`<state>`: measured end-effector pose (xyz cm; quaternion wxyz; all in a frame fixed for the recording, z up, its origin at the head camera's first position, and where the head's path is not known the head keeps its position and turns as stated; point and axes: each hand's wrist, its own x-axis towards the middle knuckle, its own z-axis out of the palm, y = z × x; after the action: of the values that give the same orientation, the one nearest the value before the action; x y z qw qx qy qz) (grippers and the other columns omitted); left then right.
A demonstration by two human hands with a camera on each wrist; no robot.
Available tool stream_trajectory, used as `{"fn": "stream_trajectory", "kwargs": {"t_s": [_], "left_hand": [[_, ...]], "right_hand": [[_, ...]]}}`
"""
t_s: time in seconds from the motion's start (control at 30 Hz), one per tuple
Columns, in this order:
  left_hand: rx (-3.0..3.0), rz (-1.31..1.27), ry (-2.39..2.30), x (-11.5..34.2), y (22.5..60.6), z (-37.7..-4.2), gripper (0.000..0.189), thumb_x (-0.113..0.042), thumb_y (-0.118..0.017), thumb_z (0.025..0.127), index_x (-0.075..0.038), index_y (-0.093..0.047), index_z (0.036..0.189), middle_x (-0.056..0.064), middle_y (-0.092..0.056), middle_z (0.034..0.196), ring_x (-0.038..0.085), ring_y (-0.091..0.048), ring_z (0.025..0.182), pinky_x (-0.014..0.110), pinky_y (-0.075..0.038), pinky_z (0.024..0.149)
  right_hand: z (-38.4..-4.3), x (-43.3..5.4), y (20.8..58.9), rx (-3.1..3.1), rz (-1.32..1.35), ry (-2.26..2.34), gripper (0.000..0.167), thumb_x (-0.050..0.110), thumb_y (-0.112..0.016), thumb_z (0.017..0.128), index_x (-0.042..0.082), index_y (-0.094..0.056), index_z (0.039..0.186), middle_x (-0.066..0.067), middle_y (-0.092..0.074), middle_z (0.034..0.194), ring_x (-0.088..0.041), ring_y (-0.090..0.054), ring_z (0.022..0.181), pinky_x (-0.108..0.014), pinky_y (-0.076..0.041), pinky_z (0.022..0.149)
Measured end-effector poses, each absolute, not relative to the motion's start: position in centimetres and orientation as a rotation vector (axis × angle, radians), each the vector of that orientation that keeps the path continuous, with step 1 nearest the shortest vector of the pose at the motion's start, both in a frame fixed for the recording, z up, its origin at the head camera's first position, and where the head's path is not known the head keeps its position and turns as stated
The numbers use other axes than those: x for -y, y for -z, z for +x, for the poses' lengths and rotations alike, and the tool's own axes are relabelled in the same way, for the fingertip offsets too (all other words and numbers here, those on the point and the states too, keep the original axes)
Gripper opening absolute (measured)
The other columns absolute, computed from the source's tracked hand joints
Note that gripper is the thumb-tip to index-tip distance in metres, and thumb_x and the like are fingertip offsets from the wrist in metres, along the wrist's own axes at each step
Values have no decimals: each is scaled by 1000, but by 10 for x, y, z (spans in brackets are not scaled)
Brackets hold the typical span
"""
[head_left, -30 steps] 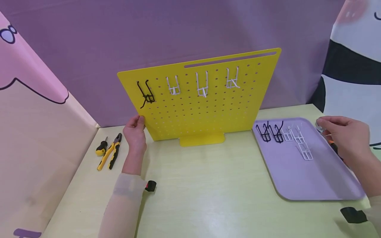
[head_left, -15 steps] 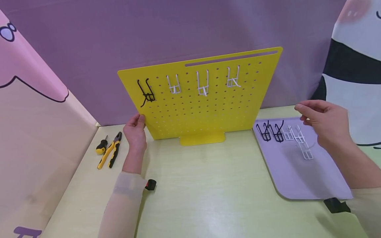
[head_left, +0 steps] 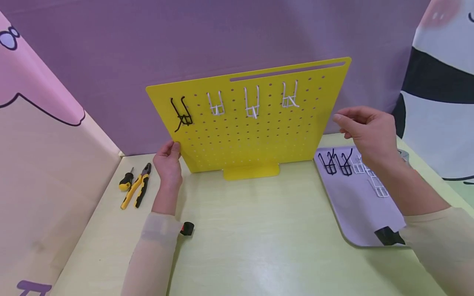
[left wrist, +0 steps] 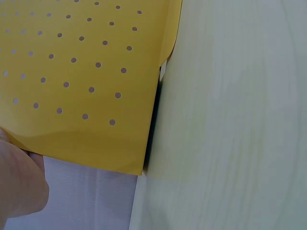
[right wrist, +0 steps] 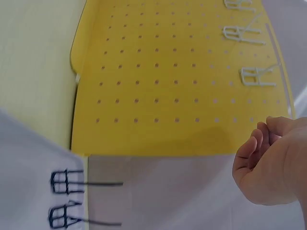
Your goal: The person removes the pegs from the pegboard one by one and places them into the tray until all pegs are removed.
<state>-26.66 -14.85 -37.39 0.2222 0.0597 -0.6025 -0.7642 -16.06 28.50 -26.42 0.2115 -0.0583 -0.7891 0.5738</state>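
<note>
A yellow pegboard (head_left: 259,135) stands on the table, leaning back. My left hand (head_left: 168,164) grips its left edge low down, thumb in front. In the left wrist view that hand (left wrist: 21,179) shows only partly, at the board's edge. Along the upper board hang a black wire hook (head_left: 182,115) and three white wire hooks (head_left: 252,105). My right hand (head_left: 370,127) is raised beside the board's right edge, its fingers curled and thumb against forefinger. Nothing shows between them, and in the right wrist view the hand (right wrist: 273,163) overlaps the board's edge region.
On the right, a purple tray (head_left: 355,222) holds two black hooks (head_left: 329,166) and several white hooks (head_left: 379,189); my right forearm covers part of it. Pliers (head_left: 137,191) and a short screwdriver (head_left: 126,181) lie left. A silvery object (head_left: 403,155) shows behind my right wrist.
My right hand has left the tray's far right side and moved leftward and up to the board's right edge. My left hand keeps its grip; the board and hooks look unchanged.
</note>
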Motion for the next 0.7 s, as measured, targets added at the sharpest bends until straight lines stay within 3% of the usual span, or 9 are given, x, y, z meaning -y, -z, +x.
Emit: {"fn": "stream_trajectory", "kwargs": {"t_s": [0.27,0.5,0.7], "left_hand": [[1670,172,2109,148,374,-267,29,-21,-70,95,-5,-74,118,7,-69,108,18,-65,101,30,-54,94],[1676,179,2099,149,374,-267,30,-21,-70,94,-4,-74,118,6,-69,106,18,-65,100,29,-54,93],[1659,172,2105,148,374,-266,31,-18,-70,95,-2,-72,121,5,-68,105,17,-65,99,29,-54,93]], "right_hand": [[-171,-259,253,2128,-106,-1659,39,34,-77,91,7,-74,118,-3,-67,104,-22,-57,87,-16,-54,71],[-182,-242,249,2057,-24,-1612,28,26,-78,91,7,-76,111,1,-67,93,-18,-56,82,-17,-51,61],[-189,-230,248,2004,-8,-1650,26,25,-78,91,7,-77,109,-1,-67,96,-18,-56,84,-17,-50,65]]}}
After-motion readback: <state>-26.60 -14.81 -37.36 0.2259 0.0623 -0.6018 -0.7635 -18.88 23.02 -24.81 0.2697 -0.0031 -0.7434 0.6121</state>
